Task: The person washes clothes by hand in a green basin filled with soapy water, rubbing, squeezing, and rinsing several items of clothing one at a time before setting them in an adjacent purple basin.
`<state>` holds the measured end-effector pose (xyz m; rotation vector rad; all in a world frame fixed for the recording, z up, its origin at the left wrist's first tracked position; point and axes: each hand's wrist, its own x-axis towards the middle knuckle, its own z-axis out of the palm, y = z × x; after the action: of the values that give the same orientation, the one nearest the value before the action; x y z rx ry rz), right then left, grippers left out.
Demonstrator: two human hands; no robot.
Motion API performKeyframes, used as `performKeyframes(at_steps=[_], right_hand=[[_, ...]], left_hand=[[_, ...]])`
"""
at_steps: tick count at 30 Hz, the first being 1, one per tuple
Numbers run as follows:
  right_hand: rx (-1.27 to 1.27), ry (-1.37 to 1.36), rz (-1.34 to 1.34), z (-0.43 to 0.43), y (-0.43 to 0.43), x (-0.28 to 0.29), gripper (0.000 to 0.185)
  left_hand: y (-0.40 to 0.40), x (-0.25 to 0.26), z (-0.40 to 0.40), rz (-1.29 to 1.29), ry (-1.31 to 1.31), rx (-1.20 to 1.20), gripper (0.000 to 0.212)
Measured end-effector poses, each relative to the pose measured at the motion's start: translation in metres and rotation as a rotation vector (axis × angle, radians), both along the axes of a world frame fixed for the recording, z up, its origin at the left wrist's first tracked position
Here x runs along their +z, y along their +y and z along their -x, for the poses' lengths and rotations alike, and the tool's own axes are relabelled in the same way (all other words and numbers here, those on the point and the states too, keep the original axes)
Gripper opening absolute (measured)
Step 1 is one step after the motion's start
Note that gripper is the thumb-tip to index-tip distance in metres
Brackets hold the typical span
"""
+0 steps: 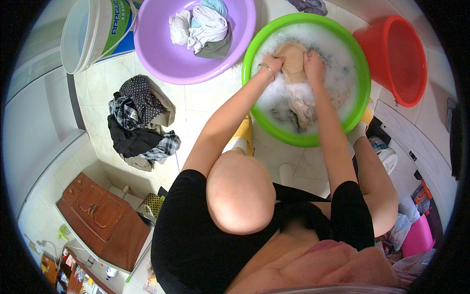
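Note:
Between my hands a beige garment [293, 60] is spread above the suds in a green plastic basin [253, 104]. My left hand [273, 64], with a bracelet at the wrist, grips its left edge. The right edge is pinched by my right hand [314, 66]. White foam [337, 66] covers much of the water. Nearer me in the same basin, a wet crumpled light-coloured cloth [303, 110] pokes out of the foam, with darker fabric [281, 115] beside it. What lies deeper is hidden by the foam.
A purple basin [161, 62] at upper left holds white garments [209, 27] and a dark grey one. A white bucket [75, 36] stands left of it, a red bucket [407, 60] right of the green basin. Dark clothes [139, 121] lie heaped on the tiles. A wooden cabinet [102, 217] is lower left.

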<state>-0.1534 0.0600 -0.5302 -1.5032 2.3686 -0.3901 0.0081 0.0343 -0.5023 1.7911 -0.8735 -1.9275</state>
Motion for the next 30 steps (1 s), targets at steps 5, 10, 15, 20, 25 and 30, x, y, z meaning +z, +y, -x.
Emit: performKeyframes(at_steps=[5,10,15,20,25,30], right_hand=[[0.172,-0.006,-0.001,-0.008,-0.016,0.011,0.029],[0.378,-0.522,0.436,-0.095,0.009,0.13,0.02],[0.228,-0.181,0.308,-0.05,0.005,0.085,0.017],[0.005,-0.291,0.205,-0.039,0.003,0.067,0.02],[0.12,-0.284,0.47,-0.074,0.008,0.095,0.02],[-0.072,-0.134,0.017,-0.012,-0.013,0.041,0.029]], left_hand=[[-0.011,-0.015,0.01,-0.209,0.37,0.274,0.028],[-0.017,-0.027,-0.008,0.146,0.453,-0.158,0.026],[0.005,0.053,0.011,-0.136,0.838,0.228,0.021],[0.0,0.038,0.017,-0.215,0.683,0.107,0.02],[0.0,0.009,0.01,-0.315,1.403,0.294,0.02],[-0.004,0.028,-0.002,-0.212,0.754,0.282,0.04]])
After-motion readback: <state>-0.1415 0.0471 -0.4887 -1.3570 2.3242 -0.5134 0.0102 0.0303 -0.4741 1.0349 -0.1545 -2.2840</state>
